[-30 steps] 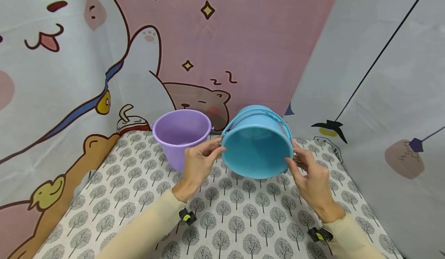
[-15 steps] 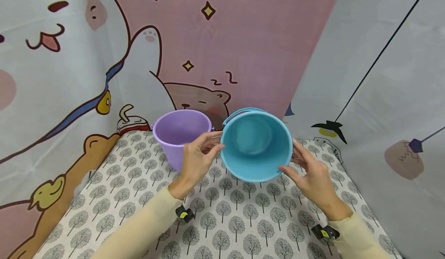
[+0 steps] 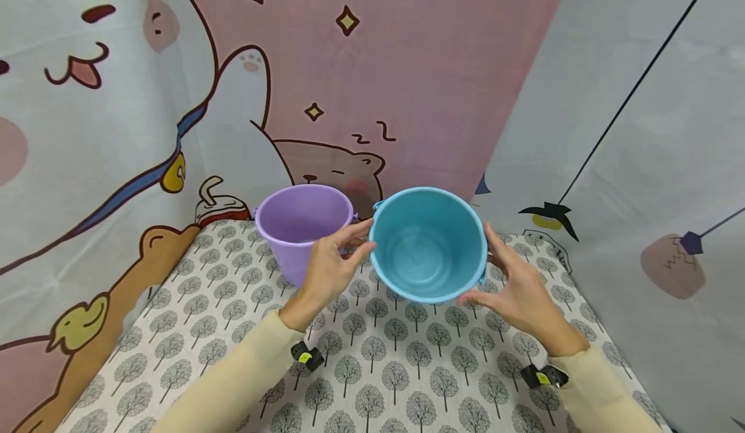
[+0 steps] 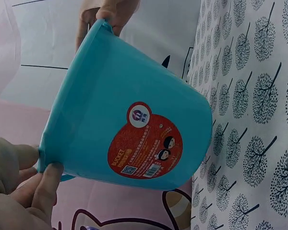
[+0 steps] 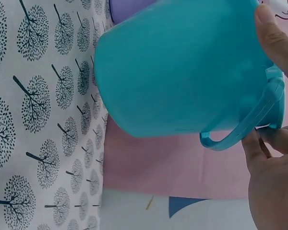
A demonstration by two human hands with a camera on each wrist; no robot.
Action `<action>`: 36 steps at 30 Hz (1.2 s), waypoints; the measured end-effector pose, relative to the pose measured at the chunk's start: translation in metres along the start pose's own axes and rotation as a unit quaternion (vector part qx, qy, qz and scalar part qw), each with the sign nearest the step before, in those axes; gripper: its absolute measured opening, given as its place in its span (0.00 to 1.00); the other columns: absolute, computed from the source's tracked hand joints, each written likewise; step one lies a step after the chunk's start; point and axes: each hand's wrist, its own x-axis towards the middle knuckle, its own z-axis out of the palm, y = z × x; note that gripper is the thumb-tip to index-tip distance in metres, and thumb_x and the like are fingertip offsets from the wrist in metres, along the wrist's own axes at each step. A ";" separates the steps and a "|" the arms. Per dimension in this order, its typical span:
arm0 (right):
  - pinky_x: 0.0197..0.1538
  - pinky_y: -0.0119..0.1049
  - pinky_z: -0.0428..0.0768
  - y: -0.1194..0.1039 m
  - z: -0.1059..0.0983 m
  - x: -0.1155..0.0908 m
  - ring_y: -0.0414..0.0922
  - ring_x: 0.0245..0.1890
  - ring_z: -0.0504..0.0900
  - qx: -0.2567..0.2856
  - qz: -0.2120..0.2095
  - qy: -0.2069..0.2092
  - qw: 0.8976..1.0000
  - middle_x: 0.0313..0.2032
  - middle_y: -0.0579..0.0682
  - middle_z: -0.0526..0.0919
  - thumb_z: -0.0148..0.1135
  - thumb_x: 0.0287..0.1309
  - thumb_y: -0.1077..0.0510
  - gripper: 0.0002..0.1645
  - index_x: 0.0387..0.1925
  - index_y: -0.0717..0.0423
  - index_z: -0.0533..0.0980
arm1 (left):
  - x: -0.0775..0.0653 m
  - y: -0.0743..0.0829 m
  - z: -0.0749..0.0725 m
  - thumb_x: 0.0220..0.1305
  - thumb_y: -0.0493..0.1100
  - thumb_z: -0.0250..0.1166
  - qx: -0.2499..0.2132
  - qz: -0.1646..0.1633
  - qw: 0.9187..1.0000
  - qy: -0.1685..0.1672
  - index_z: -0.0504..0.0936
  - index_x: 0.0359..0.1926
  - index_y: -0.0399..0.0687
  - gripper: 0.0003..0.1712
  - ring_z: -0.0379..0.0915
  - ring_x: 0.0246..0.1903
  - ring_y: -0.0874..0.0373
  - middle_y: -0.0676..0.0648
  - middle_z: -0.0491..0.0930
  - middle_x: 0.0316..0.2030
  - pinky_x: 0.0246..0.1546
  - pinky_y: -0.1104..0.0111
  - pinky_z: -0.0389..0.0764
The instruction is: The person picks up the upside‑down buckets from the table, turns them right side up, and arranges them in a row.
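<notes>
A light blue bucket (image 3: 427,245) is held between both hands, its mouth tilted up toward the head camera. My left hand (image 3: 332,262) pinches the rim's left side between thumb and fingers. On the opposite side my right hand (image 3: 520,294) grips the rim near the handle's pivot. The bucket's curved handle (image 5: 249,120) shows in the right wrist view, below the thumb. A red label (image 4: 146,143) with the word BUCKET is on the outer wall in the left wrist view. Whether the base touches the cloth cannot be told.
Just left of the blue bucket, a purple bucket (image 3: 299,216) stands upright on the tablecloth (image 3: 396,375), which is printed with trees. My left hand partly covers it. A cartoon-printed curtain (image 3: 419,84) rises behind the table, and pale cloth (image 3: 628,181) hangs on the right.
The blue bucket has tipped from facing forward to a more upward slant, so its inner floor shows. Its handle has dropped behind the rim. My right hand has shifted its thumb lower along the rim.
</notes>
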 end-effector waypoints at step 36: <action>0.80 0.16 0.71 0.077 0.008 0.014 0.77 0.89 0.58 0.151 0.100 -0.064 0.981 0.93 0.66 0.56 0.64 0.89 0.62 0.45 0.94 0.59 0.56 | -0.002 -0.020 0.027 0.71 0.54 0.84 0.144 -0.009 0.988 -0.054 0.76 0.85 0.42 0.50 0.82 0.78 0.42 0.38 0.84 0.77 0.81 0.46 0.86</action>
